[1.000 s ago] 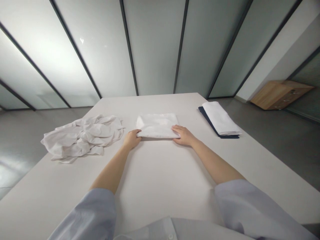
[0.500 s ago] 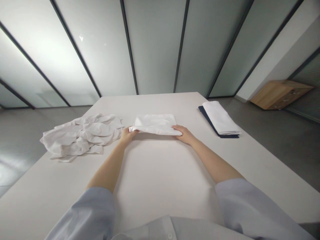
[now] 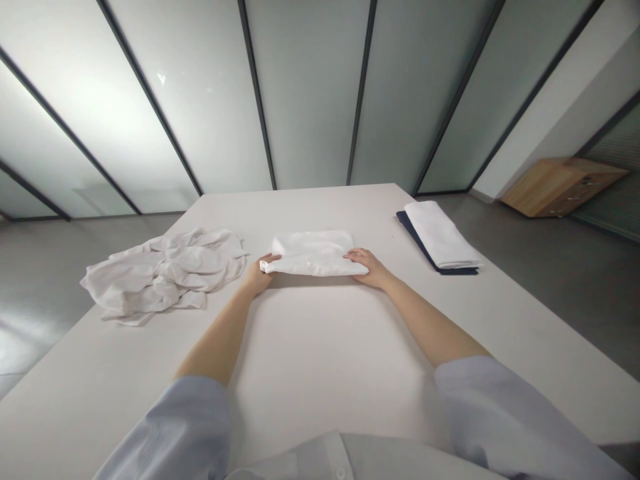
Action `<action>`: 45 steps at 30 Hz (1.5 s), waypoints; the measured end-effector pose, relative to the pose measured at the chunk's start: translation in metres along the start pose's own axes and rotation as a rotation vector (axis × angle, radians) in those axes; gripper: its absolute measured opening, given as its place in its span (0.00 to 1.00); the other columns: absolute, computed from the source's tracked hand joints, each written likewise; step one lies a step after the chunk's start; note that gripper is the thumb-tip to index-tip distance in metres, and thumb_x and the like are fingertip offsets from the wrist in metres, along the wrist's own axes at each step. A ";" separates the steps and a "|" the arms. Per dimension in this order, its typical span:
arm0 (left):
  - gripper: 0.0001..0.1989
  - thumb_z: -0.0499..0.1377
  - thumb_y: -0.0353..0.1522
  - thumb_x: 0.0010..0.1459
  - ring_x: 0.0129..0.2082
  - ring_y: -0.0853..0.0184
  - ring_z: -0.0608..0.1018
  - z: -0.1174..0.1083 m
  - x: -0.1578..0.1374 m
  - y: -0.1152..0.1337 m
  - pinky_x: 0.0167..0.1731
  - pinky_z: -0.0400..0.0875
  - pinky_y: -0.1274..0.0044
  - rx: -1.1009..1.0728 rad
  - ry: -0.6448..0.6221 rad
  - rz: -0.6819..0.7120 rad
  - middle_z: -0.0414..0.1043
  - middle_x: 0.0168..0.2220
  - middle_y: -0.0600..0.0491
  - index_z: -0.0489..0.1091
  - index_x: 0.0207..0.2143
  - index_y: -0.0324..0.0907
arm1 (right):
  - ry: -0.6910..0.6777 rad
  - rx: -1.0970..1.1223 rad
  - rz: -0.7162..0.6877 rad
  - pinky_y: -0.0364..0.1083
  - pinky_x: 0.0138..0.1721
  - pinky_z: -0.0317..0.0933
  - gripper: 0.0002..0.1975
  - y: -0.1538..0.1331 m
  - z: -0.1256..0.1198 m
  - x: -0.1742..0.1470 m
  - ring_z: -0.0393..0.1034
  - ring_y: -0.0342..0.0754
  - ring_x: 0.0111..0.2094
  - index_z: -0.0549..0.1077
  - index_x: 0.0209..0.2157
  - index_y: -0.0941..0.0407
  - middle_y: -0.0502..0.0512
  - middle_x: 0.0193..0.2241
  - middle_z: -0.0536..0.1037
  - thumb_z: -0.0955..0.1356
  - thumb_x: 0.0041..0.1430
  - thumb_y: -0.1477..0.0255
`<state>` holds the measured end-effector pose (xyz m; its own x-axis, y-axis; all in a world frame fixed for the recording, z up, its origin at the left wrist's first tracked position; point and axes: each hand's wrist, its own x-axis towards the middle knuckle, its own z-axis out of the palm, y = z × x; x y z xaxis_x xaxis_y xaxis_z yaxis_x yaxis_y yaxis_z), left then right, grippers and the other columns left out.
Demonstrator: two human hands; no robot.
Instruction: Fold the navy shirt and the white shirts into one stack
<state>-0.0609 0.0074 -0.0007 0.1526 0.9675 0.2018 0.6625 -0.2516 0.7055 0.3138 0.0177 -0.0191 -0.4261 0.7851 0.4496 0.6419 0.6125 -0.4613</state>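
A folded white cloth (image 3: 314,252) lies across the middle of the table, its near edge lifted a little off the surface. My left hand (image 3: 261,273) grips its left near corner, thumb over the top and the other fingers underneath. At the right near corner, my right hand (image 3: 369,268) pinches the cloth in the same way. What kind of cloth or garment it is cannot be made out.
On the white table (image 3: 320,360), a crumpled white cloth (image 3: 165,273) lies at the left. Toward the right edge a folded white cloth (image 3: 443,235) rests on a folded dark blue cloth (image 3: 457,271). A wooden cabinet (image 3: 560,187) stands on the floor beyond.
The near edge of the cloth has come slightly toward me, with both hands still on its corners. My left thumb now shows on top of the cloth.
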 end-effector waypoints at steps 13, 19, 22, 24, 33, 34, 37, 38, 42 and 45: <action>0.19 0.61 0.35 0.46 0.49 0.52 0.76 0.002 0.004 -0.007 0.53 0.68 0.63 -0.232 -0.069 -0.008 0.79 0.45 0.47 0.76 0.41 0.37 | -0.074 0.194 0.158 0.53 0.61 0.57 0.18 -0.003 -0.004 -0.001 0.65 0.52 0.59 0.78 0.48 0.50 0.52 0.52 0.77 0.68 0.55 0.70; 0.23 0.62 0.39 0.45 0.51 0.52 0.75 0.002 0.006 -0.013 0.54 0.66 0.65 -0.245 -0.034 -0.082 0.78 0.48 0.47 0.75 0.43 0.39 | -0.064 0.261 0.275 0.55 0.59 0.58 0.18 -0.002 -0.006 0.002 0.69 0.56 0.55 0.79 0.47 0.52 0.54 0.51 0.77 0.68 0.53 0.70; 0.22 0.61 0.40 0.45 0.49 0.53 0.76 0.001 0.005 -0.007 0.51 0.68 0.66 -0.252 0.010 -0.089 0.78 0.44 0.46 0.75 0.42 0.38 | -0.074 0.326 0.318 0.57 0.56 0.60 0.17 -0.007 -0.007 0.004 0.72 0.58 0.51 0.80 0.45 0.53 0.54 0.47 0.80 0.68 0.54 0.68; 0.20 0.60 0.41 0.46 0.45 0.53 0.77 0.000 0.004 -0.004 0.46 0.71 0.67 -0.220 0.034 -0.108 0.79 0.38 0.48 0.76 0.38 0.37 | -0.072 0.361 0.341 0.58 0.57 0.60 0.16 -0.008 -0.007 0.006 0.72 0.58 0.50 0.80 0.44 0.54 0.54 0.46 0.80 0.68 0.54 0.67; 0.21 0.53 0.48 0.54 0.24 0.69 0.68 -0.001 0.001 0.007 0.24 0.61 0.78 -0.188 0.139 -0.099 0.64 0.20 0.56 0.69 0.27 0.39 | 0.060 0.417 0.418 0.53 0.52 0.62 0.17 -0.008 -0.005 0.010 0.71 0.55 0.46 0.74 0.42 0.56 0.56 0.42 0.80 0.61 0.61 0.60; 0.21 0.52 0.48 0.55 0.24 0.69 0.67 0.000 0.001 0.008 0.24 0.61 0.79 -0.169 0.155 -0.096 0.64 0.20 0.56 0.69 0.28 0.39 | 0.082 0.391 0.422 0.52 0.49 0.63 0.17 -0.008 -0.003 0.010 0.72 0.54 0.44 0.73 0.40 0.56 0.56 0.39 0.79 0.60 0.61 0.59; 0.21 0.49 0.46 0.58 0.26 0.67 0.69 0.003 0.002 0.012 0.26 0.62 0.78 -0.092 0.197 -0.100 0.67 0.23 0.54 0.70 0.32 0.38 | 0.148 0.282 0.442 0.49 0.41 0.63 0.17 -0.012 0.001 0.010 0.69 0.52 0.36 0.68 0.31 0.53 0.53 0.30 0.75 0.59 0.62 0.55; 0.20 0.48 0.45 0.59 0.27 0.67 0.70 0.004 0.003 0.012 0.26 0.62 0.77 -0.057 0.207 -0.106 0.69 0.24 0.53 0.70 0.33 0.38 | 0.161 0.246 0.452 0.48 0.39 0.62 0.18 -0.013 0.002 0.010 0.68 0.51 0.33 0.65 0.29 0.53 0.52 0.27 0.73 0.58 0.62 0.55; 0.20 0.46 0.42 0.62 0.28 0.64 0.72 0.007 0.004 0.016 0.28 0.62 0.75 0.149 0.218 -0.167 0.71 0.26 0.50 0.71 0.35 0.37 | 0.173 0.121 0.500 0.46 0.34 0.59 0.16 -0.018 0.003 0.013 0.65 0.49 0.29 0.58 0.25 0.51 0.49 0.23 0.68 0.57 0.63 0.57; 0.19 0.46 0.41 0.63 0.30 0.61 0.75 0.007 0.004 0.020 0.30 0.63 0.74 0.295 0.197 -0.246 0.73 0.27 0.47 0.71 0.34 0.38 | 0.140 0.011 0.546 0.46 0.33 0.58 0.14 -0.023 0.004 0.016 0.66 0.51 0.30 0.60 0.28 0.51 0.51 0.24 0.70 0.56 0.64 0.60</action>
<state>-0.0418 0.0067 0.0097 -0.1603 0.9669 0.1983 0.8473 0.0317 0.5302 0.2900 0.0164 -0.0040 0.0551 0.9691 0.2406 0.7387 0.1225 -0.6628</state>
